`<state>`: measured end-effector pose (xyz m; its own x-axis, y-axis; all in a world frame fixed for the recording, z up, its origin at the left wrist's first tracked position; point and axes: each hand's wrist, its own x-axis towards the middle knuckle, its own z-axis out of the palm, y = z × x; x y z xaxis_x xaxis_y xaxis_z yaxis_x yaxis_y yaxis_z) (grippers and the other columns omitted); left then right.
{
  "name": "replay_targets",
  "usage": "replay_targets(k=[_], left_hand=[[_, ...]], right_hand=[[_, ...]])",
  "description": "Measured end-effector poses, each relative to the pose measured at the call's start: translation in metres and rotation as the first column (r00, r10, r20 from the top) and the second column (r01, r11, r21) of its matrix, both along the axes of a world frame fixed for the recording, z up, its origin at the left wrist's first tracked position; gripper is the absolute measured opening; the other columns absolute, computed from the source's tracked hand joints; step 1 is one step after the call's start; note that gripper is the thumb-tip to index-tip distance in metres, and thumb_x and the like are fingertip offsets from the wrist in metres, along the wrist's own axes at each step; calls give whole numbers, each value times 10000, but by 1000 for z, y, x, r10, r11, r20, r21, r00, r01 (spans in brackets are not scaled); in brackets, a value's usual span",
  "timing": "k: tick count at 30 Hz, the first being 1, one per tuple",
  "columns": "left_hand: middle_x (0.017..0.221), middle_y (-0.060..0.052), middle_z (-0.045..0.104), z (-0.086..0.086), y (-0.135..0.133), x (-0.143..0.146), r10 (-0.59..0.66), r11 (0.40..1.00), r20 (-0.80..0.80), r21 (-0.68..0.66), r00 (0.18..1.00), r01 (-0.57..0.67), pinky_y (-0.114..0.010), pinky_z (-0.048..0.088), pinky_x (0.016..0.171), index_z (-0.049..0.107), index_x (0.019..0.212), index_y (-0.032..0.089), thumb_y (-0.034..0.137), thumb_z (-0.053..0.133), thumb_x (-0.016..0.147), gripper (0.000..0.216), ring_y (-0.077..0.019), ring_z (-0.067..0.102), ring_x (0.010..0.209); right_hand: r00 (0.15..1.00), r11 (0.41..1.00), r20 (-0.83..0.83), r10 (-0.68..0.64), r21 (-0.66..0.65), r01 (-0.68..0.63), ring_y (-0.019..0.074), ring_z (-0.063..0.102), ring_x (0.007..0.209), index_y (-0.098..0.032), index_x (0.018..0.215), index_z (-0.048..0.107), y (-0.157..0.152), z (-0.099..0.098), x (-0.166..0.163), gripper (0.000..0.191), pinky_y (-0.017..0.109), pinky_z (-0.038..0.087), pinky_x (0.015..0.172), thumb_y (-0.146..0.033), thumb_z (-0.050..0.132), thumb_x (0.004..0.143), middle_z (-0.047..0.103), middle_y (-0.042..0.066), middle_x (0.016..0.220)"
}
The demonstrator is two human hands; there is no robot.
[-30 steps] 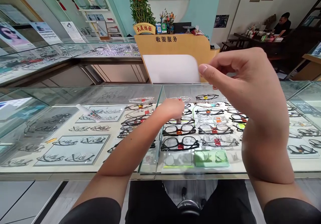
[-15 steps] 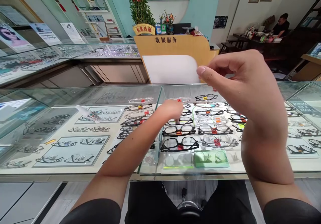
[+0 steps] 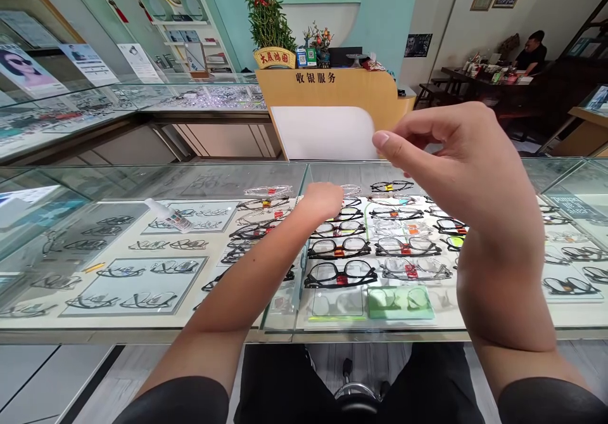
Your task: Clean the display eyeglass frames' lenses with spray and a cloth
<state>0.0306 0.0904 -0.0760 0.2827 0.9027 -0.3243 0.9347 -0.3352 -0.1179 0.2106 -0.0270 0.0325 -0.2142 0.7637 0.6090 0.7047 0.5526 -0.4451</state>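
My left hand [image 3: 325, 199] is above the glass display counter [image 3: 228, 173], over the rows of eyeglasses. It looks closed, back of the hand toward me; its fingertips and anything in them are hidden. My right hand [image 3: 446, 151] is raised higher, to the right. Its thumb and bent fingers come together in a pinch, and I cannot make out anything between them. Below the hands are black-framed eyeglasses [image 3: 341, 273] with a red tag and clear-framed eyeglasses [image 3: 415, 269]. A green rectangular piece [image 3: 401, 302] lies near the counter's front edge.
A white bottle [image 3: 168, 215] lies tilted on the left side of the counter, near a small yellow stick [image 3: 95, 267]. Beyond stands a wooden cashier desk [image 3: 332, 88] with a plant [image 3: 270, 18]. A person [image 3: 532, 53] sits at a table at the back right.
My left hand has shifted slightly left and up, and the finger that pointed down from it is hidden now. My right hand keeps nearly the same place and pose.
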Motion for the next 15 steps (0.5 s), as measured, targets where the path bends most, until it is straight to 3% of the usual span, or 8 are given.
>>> replay_targets(k=[8, 15], left_hand=[[1290, -205, 796, -17, 14, -2, -11, 1000, 1, -10, 1000, 11, -389, 600, 975, 794, 1276, 165, 291, 804, 849, 445, -365, 766, 1187], [1238, -187, 814, 0, 6, -4, -46, 999, 1, -4, 999, 46, -392, 595, 928, 813, 1236, 166, 256, 794, 827, 419, -366, 771, 1148]], right_hand=[[1000, 1000, 6, -3, -3, 3, 137, 429, 591, -208, 654, 615, -1, 0, 0, 413, 351, 294, 596, -378, 677, 1025, 524, -5, 589], [1000, 999, 6, -22, -32, 22, 141, 395, 580, -215, 638, 604, -1, 0, 2, 476, 354, 294, 600, -472, 652, 1037, 493, -8, 578]])
